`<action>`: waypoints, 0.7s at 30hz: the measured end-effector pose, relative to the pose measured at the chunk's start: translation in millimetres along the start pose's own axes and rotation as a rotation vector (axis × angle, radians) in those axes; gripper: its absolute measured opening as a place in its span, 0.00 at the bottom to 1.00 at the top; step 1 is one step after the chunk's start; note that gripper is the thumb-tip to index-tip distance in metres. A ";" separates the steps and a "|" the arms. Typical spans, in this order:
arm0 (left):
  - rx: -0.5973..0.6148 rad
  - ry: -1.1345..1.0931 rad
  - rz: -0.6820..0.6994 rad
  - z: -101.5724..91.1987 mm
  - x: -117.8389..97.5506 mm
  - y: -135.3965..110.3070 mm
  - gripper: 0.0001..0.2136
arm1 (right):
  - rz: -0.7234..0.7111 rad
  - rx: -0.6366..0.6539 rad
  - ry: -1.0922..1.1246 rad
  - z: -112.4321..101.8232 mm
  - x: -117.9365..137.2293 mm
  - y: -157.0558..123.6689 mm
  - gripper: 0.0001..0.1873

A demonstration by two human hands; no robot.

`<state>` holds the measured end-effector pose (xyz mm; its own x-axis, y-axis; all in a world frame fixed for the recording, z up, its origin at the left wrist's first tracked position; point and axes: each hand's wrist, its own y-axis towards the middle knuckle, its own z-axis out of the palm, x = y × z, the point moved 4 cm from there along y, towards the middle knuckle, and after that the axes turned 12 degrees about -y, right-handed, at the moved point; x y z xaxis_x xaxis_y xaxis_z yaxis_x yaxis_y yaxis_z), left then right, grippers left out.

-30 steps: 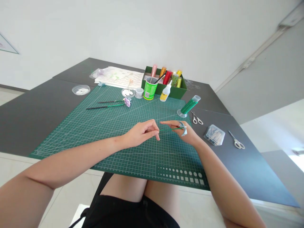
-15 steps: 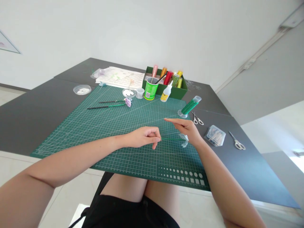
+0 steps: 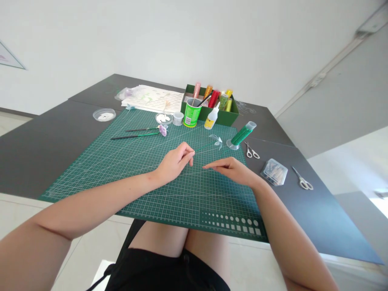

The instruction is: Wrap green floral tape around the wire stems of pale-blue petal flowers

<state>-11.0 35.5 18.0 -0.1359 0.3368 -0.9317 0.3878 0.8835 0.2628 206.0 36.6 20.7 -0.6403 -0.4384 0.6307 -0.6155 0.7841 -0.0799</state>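
Observation:
My left hand (image 3: 178,161) is closed over the middle of the cutting mat, thumb and fingertips pinching the end of a thin green stem. At the stem's far right end is a pale blue, see-through flower (image 3: 218,141). My right hand (image 3: 232,169) is nearer to me and to the right, its fingers stretched out towards the left hand. No object shows in it, and its thumb is mostly hidden. Beneath both hands lies the green cutting mat (image 3: 145,178) with a white grid. Two dark-handled stems with a purple flower (image 3: 163,130) rest on its left part.
Along the back stand a green can (image 3: 190,117), a glue bottle (image 3: 211,118) and a green box (image 3: 226,118) of coloured rolls. On the right are a green tape spool (image 3: 241,135), scissors (image 3: 249,150), a clear box (image 3: 274,172) and more scissors (image 3: 303,182).
My left hand has moved up and left, carrying the stemmed flower further from me. My right hand has shifted down and left, below the stem, its pointing fingers lower.

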 end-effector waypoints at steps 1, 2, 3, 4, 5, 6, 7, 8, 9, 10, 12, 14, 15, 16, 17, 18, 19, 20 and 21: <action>-0.005 0.022 0.004 -0.5 0.1 -0.1 0.06 | -0.002 0.012 0.014 -0.1 0.5 -0.6 0.18; -0.010 0.038 0.007 -1.0 0.4 -0.1 0.06 | -0.002 0.027 0.030 0.3 0.6 -1.1 0.17; -0.017 0.049 0.009 -1.7 1.0 0.1 0.07 | -0.001 0.044 0.043 0.9 0.3 -1.3 0.17; -0.028 0.057 0.008 -2.7 2.0 0.5 0.07 | 0.001 0.065 0.053 2.0 -0.1 -1.5 0.17; -0.044 0.063 0.004 -4.2 3.6 1.2 0.06 | 0.000 0.090 0.057 3.2 -0.3 -1.6 0.17; -0.061 0.069 -0.004 -5.9 5.6 2.2 0.06 | -0.003 0.118 0.059 4.5 -0.3 -1.7 0.17; -0.077 0.073 -0.014 -7.8 8.1 3.4 0.05 | -0.008 0.143 0.058 5.7 0.1 -1.9 0.17; -0.088 0.078 -0.028 -9.6 10.8 4.7 0.05 | -0.016 0.161 0.056 6.4 0.9 -2.1 0.18; -0.093 0.082 -0.041 -11.2 13.6 6.2 0.05 | -0.024 0.173 0.053 6.9 2.0 -2.3 0.18; -0.095 0.085 -0.049 -12.6 16.0 7.6 0.05 | -0.031 0.179 0.050 7.0 3.1 -2.5 0.18; -0.102 0.081 -0.050 -15.1 19.7 10.2 0.05 | -0.032 0.183 0.050 6.9 4.8 -3.1 0.19; -0.128 0.047 -0.043 -18.3 22.1 13.0 0.05 | -0.011 0.140 0.069 4.6 4.3 -3.3 0.19; -0.148 0.014 -0.044 -20.4 23.2 14.6 0.05 | 0.008 0.079 0.098 1.6 2.9 -3.5 0.19; -0.173 -0.028 -0.050 -23.0 24.5 16.6 0.04 | 0.031 -0.010 0.145 -2.9 0.6 -3.9 0.19; -0.207 -0.078 -0.056 -26.4 25.8 18.8 0.04 | 0.052 -0.121 0.210 -8.8 -2.6 -4.9 0.19; -0.252 -0.131 -0.058 -30.7 27.2 21.3 0.04 | 0.072 -0.240 0.285 -15.4 -6.6 -6.8 0.20; -0.305 -0.183 -0.056 -35.7 28.6 23.9 0.03 | 0.090 -0.349 0.356 -22.3 -11.3 -9.4 0.20; -0.367 -0.233 -0.050 -41.5 30.0 26.6 0.03 | 0.106 -0.440 0.412 -29.2 -16.6 -12.5 0.20; -0.434 -0.279 -0.040 -47.7 31.7 29.1 0.03 | 0.121 -0.513 0.447 -36.1 -22.1 -16.1 0.19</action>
<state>-47.6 87.4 8.1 0.1286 0.2526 -0.9590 -0.0345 0.9676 0.2502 246.7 49.5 35.9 -0.3724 -0.1977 0.9068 -0.1854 0.9732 0.1360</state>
